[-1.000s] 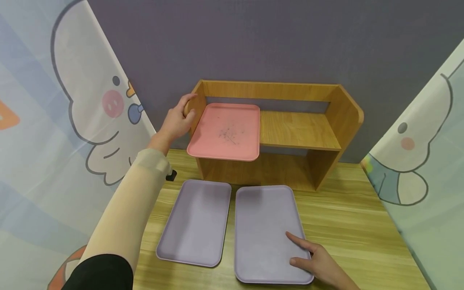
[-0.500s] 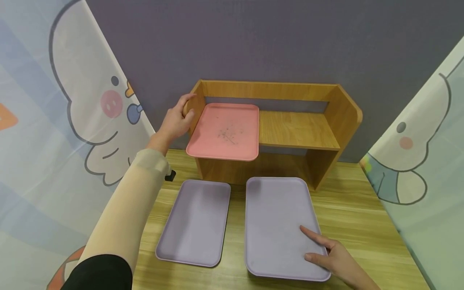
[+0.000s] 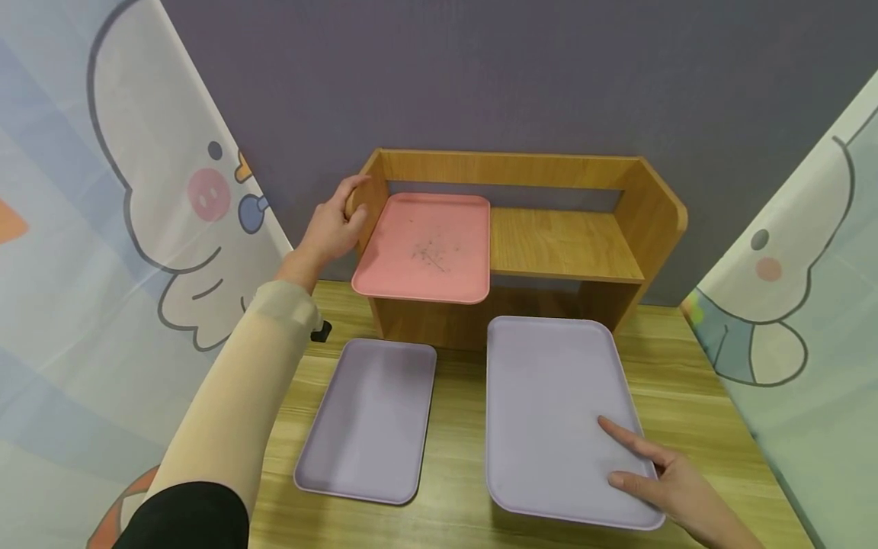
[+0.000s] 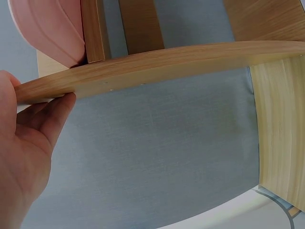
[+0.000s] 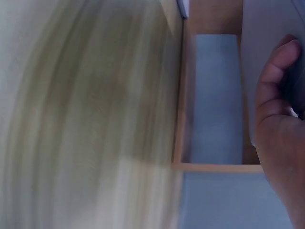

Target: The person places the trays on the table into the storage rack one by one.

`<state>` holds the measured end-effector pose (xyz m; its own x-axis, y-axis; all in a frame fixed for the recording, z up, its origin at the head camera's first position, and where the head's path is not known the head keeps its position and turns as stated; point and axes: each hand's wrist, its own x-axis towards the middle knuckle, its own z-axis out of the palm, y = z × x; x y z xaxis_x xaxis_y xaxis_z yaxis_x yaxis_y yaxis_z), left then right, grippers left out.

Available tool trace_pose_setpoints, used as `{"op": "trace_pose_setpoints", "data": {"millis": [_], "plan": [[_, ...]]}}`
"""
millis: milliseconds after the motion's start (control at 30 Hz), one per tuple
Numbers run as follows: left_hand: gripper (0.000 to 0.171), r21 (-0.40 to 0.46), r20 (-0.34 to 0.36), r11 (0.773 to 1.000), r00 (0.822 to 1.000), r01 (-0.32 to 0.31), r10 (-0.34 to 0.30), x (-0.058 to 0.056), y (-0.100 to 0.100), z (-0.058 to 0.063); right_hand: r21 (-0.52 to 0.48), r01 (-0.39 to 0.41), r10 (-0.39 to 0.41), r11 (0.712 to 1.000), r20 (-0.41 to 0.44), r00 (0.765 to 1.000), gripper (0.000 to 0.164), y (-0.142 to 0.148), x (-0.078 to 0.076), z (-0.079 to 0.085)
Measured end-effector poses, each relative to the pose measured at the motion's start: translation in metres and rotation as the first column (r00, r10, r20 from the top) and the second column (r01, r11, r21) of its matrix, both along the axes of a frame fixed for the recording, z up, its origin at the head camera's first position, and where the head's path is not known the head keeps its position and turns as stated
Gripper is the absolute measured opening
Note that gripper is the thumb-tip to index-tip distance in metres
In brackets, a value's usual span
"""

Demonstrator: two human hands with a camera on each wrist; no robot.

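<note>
A lavender, rectangular, round-cornered tray [image 3: 549, 396], apparently of smooth moulded plastic, is being held by the right hand [image 3: 675, 484] just off a striped wood-grain table [image 3: 700, 415], before the right half of a honey-coloured wooden shelf unit [image 3: 569, 240]. It is being judged light, stiff and hard to break, though perhaps slippery on its flat face; the raised rim is therefore being favoured for the hold, the middle of a long side promising better balance than a corner. The right long edge is being pinched toward the near corner, the digits drawn close on the thin rim, two of them being laid over the upper face. The unit's wooden left side panel [image 3: 375, 191] is being gripped by the left hand [image 3: 332, 229], its fingers and thumb being curled around the front edge.
</note>
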<state>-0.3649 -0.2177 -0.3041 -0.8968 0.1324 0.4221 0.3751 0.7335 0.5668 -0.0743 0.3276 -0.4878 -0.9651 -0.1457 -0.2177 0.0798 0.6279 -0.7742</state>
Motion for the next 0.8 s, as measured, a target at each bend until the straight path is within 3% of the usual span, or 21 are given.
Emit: {"op": "trace_pose_setpoints", "data": {"millis": [200,433,633,800], "plan": [[0.056,-0.004,0.005,1.0,1.0,0.002,-0.002,-0.001,-0.001,0.0,0.074,0.007,-0.005,0.997,-0.02,1.0,0.069,0.014,0.006,0.013],[0.056,-0.001,0.008,1.0,1.0,-0.001,0.001,-0.002,-0.002,0.0,-0.079,-0.005,-0.001,0.997,-0.081,0.997,0.07,0.023,0.011,0.028],[0.056,-0.004,0.003,1.0,1.0,0.001,-0.001,-0.001,-0.002,0.0,-0.008,-0.017,0.015,1.0,-0.153,0.988,0.068,0.028,0.01,0.041],[0.056,-0.006,0.002,1.0,1.0,0.01,-0.01,-0.001,-0.001,0.0,-0.025,-0.014,0.01,1.0,-0.125,0.992,0.07,0.03,0.01,0.055]]}}
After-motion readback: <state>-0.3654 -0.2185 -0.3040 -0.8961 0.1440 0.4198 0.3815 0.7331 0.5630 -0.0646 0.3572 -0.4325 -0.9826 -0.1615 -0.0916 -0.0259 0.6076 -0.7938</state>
